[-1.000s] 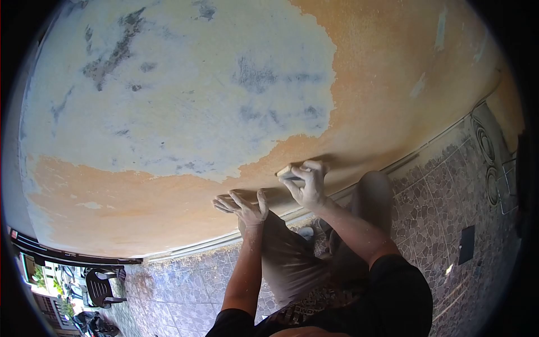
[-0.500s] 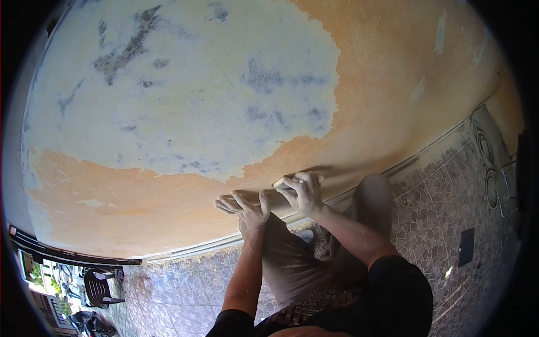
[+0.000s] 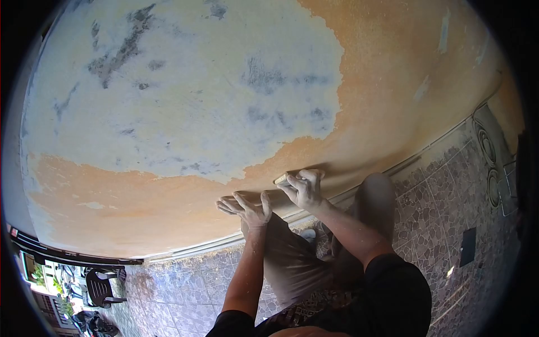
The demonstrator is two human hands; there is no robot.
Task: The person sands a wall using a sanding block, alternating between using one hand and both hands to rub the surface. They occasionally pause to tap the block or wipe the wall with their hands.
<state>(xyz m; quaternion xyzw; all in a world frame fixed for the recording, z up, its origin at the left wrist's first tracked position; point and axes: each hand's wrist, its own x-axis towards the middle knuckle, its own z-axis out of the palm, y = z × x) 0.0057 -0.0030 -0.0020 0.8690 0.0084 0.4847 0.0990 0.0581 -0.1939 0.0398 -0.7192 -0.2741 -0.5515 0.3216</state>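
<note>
A wall (image 3: 185,84) with a large pale, grey-stained patch surrounded by orange paint fills the upper view. My left hand (image 3: 247,210) rests against the orange lower part with its fingers spread, holding nothing. To its right, my right hand (image 3: 305,190) is closed round a small pale block (image 3: 281,178), pressed to the wall just below the patch's lower edge. Both hands are coated in pale dust. Part of the block is hidden by the fingers.
Below the wall lies a stone-patterned tiled floor (image 3: 191,292). A dark chair (image 3: 100,287) stands at the lower left, near black bags (image 3: 92,323). Coiled hose or cable (image 3: 485,143) is at the right, and a dark flat plate (image 3: 467,247) lies on the floor. My knees are close to the wall.
The fingers of my right hand have shifted slightly on the block, and more of its pale face shows. My left hand stays nearly where it was on the wall.
</note>
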